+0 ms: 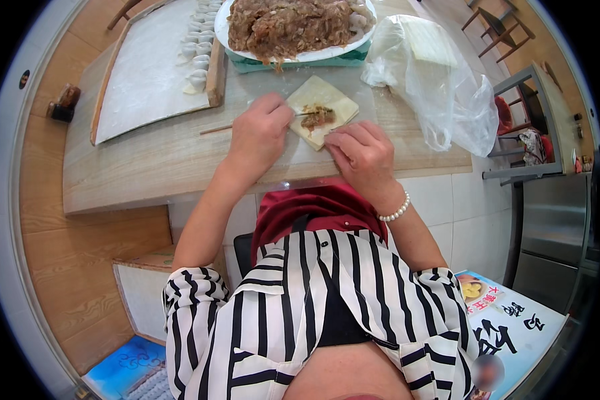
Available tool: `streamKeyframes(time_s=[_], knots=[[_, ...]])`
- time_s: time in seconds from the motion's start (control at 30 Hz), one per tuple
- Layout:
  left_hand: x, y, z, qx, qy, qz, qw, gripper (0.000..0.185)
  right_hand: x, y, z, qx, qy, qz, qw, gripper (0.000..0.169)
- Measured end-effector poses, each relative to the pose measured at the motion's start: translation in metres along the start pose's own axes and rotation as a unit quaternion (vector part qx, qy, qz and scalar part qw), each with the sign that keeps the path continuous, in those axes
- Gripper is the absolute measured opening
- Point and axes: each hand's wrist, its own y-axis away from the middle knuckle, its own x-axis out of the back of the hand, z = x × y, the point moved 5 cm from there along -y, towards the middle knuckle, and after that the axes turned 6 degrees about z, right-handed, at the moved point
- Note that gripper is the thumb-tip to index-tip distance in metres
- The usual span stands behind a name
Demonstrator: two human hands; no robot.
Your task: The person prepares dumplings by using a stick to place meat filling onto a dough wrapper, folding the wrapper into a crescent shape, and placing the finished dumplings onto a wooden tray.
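Note:
A stack of square dough wrappers (316, 92) lies on the table in front of me, turned corner-up. A smear of minced filling (318, 118) sits on the top wrapper. My left hand (261, 125) grips a thin stick (216, 130), whose far end reaches into the filling. At the stack's near right edge, the bent fingers of my right hand (362, 147) pinch the wrapper's edge; the fingertips partly hide the contact. Beyond my hands, a white oval plate (300, 61) bears a large mound of minced filling (290, 30).
On the left, a floured board (150, 70) with a wooden rim holds a row of wrapped dumplings (200, 62). The plate rests on a green box (300, 66). A clear plastic bag (425, 95) with more wrappers (430, 42) lies right. The table's front edge (180, 189) is close to my body.

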Motion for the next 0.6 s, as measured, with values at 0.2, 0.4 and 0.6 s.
streamKeyframes(time_s=[0.2,0.4,0.6], knots=[[-0.0017,-0.0022,-0.0011,-0.005,-0.079,0.014,0.997,0.007,0.0002,-0.0001,0.0,0.002,-0.005,-0.001,1.0,0.011],[-0.0027,-0.0048,-0.004,-0.017,-0.093,0.058,0.994,0.006,0.0019,-0.0036,-0.0026,0.005,-0.005,0.009,1.0,0.014],[-0.001,0.0002,-0.0082,-0.001,0.016,-0.008,1.0,0.01,0.0015,-0.003,-0.0019,0.002,-0.005,0.005,1.0,0.013]])
